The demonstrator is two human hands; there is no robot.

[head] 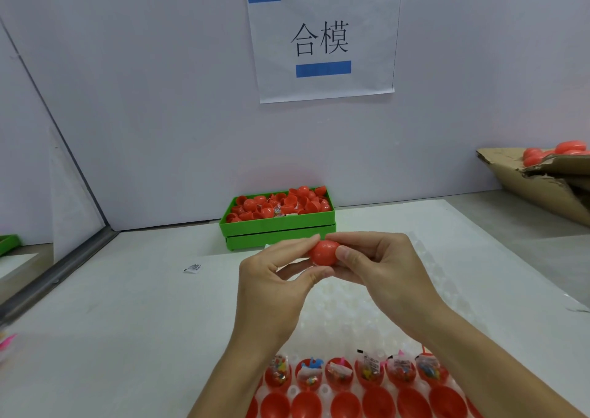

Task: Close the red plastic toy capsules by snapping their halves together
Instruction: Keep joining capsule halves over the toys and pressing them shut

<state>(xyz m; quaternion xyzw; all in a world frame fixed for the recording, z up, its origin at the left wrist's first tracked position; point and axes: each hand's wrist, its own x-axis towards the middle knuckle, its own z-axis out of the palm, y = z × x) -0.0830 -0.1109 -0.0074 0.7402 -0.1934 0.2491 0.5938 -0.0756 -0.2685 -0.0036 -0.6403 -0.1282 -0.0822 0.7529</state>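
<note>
Two hands, left hand (271, 286) and right hand (380, 271), pinch one capsule (323, 253) above the worktop (127, 322), fingers curled round it, likely pressing its halves together. Next: set it aside and take a filled half (338, 374) from the near tray (322, 391).

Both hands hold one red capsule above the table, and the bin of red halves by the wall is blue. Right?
Not quite. In the head view the bin is green, not blue. The rest holds: left hand and right hand both pinch the capsule.

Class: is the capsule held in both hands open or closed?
Closed: the red capsule appears as one whole egg, pinched between left hand and right hand.
</note>
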